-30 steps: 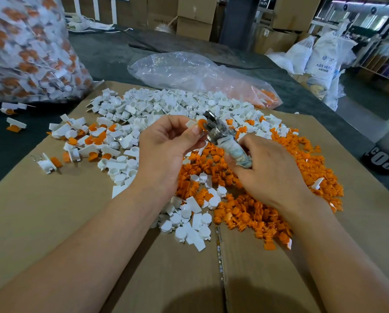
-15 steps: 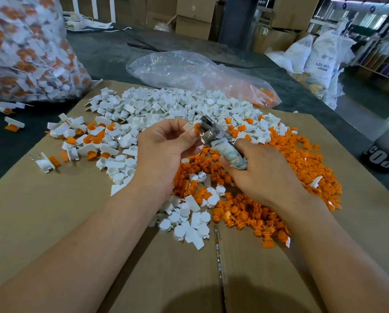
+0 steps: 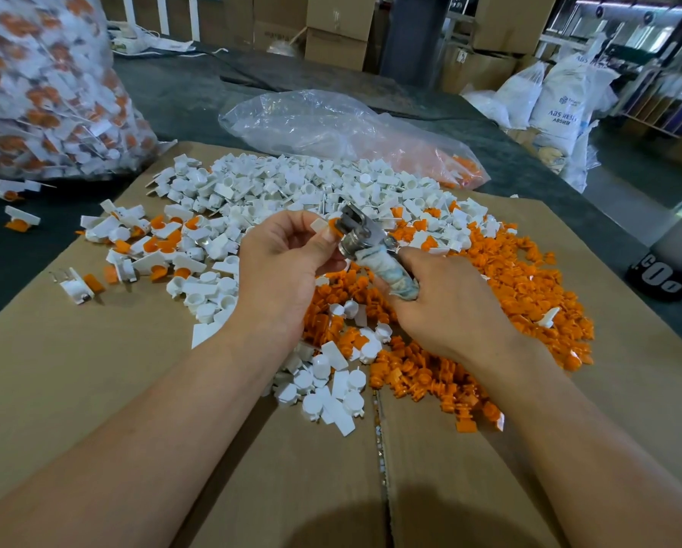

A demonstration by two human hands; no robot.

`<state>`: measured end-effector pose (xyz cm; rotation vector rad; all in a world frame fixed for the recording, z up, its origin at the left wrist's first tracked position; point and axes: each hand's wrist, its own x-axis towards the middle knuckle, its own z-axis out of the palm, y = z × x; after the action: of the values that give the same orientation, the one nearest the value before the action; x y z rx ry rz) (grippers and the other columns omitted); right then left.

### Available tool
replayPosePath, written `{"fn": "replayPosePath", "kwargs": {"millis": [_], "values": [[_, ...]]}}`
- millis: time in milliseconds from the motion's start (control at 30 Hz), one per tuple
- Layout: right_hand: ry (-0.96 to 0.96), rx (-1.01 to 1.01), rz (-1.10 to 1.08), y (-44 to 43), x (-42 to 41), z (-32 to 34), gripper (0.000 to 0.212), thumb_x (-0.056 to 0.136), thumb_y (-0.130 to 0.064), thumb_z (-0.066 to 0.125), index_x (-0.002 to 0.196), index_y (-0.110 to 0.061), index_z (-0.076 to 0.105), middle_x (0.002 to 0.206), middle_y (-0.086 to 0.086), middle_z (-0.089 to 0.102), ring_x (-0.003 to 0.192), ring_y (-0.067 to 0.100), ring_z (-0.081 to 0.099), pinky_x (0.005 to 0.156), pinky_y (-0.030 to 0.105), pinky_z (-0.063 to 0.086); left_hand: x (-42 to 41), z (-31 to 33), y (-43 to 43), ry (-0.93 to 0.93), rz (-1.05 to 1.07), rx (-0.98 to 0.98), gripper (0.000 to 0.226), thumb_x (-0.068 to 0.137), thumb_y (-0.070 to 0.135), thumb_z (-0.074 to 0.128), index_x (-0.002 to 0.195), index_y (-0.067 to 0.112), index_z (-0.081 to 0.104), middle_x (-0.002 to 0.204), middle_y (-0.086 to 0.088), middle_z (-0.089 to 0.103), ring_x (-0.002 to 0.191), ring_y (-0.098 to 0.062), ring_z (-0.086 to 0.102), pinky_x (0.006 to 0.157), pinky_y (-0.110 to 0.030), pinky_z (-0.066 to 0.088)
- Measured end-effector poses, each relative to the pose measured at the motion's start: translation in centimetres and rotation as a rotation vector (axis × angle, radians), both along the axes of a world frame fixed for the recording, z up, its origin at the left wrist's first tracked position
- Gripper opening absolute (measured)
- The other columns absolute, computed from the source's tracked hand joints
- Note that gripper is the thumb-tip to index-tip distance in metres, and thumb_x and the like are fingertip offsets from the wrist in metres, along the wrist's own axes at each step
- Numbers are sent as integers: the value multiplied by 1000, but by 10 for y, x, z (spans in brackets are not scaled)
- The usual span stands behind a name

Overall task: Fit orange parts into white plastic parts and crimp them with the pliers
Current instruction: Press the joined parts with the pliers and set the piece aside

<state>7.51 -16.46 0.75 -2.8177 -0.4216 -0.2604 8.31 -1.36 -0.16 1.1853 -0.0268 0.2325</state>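
**Part held at the pliers; hands shifted a little left**

Nearest the camera, both forearms reach out over a flat cardboard sheet (image 3: 94,389). A small cluster of white parts (image 3: 331,389) lies between them.

The left hand (image 3: 284,267) is curled, with thumb and fingertips pinching one part (image 3: 326,225), a white tab with an orange piece in it. It holds this part against the metal head of the pliers (image 3: 361,235). The right hand (image 3: 450,306) is closed around the pliers' wrapped handle, and the tool slants up and to the left. How far the jaws are closed on the part cannot be made out.

Compared with a second ago, both grips are the same. The pliers' head and the part now sit slightly further left, and half a second ago they were already almost where they are now. Nothing on the sheet has moved.

Under and to the right of the hands spreads the orange pile (image 3: 529,278). Beyond it is the white pile (image 3: 276,183), with fitted pieces (image 3: 153,243) scattered to its left. Farther back lie a clear bag (image 3: 331,124) and, far left, a full bag (image 3: 42,92) of orange-and-white pieces. White sacks (image 3: 560,100) and boxes (image 3: 339,29) stand behind.
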Motion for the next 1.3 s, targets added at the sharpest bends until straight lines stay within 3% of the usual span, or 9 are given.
{"fn": "replayPosePath", "kwargs": {"millis": [367,600,667,767,833,967,1133,1300], "values": [[-21,-20,-3,2,0,-1,14,89,-32,53,87,-19,47,68,3,54,58,19,45,44,28,27,-2,1,-1,58,30,0,23,84,-8,57,68,9,56,69,-6,58,62,-15,60,53,-20,54],[-78,0,-23,1,1,-6,21,88,-37,54,92,-19,46,64,-6,45,56,10,39,44,26,25,0,3,0,78,-18,-73,22,83,-6,58,68,8,58,64,-4,61,58,-13,62,53,-20,53],[-93,56,-37,1,2,-7,29,85,-47,54,86,-21,40,65,-11,40,56,7,38,46,24,24,1,4,2,172,-80,-221,16,84,-7,56,74,6,58,62,-4,64,54,-11,64,51,-20,53],[-113,117,-98,-3,6,-7,38,78,-57,55,84,-22,41,71,-10,44,62,8,42,49,22,25,5,6,7,335,-119,-625,15,82,-10,55,95,-3,54,65,-13,69,58,-16,68,51,-21,55],[-122,107,-149,-8,10,-7,40,76,-57,57,90,-23,44,80,-9,45,71,10,42,51,21,26,6,8,12,327,-87,-786,9,82,-6,56,91,-4,57,68,-16,70,62,-19,70,56,-23,57],[-124,56,-220,-17,16,-7,45,78,-54,60,102,-17,52,88,-7,43,80,9,38,60,26,23,9,14,25,230,11,-902,13,92,10,50,87,-1,56,72,-14,71,67,-20,71,61,-25,58],[-118,34,-244,-22,18,-8,51,77,-54,61,109,-14,55,93,-3,49,84,10,38,67,25,27,15,16,47,142,202,-1113,27,100,21,38,78,7,44,64,-17,68,61,-26,70,53,-29,57],[-97,-11,-258,-22,20,-10,61,74,-57,63,116,-14,54,110,4,57,102,20,51,71,25,28,16,13,51,109,242,-1141,29,100,26,37,84,5,47,62,-17,68,60,-27,70,53,-29,56]]}}
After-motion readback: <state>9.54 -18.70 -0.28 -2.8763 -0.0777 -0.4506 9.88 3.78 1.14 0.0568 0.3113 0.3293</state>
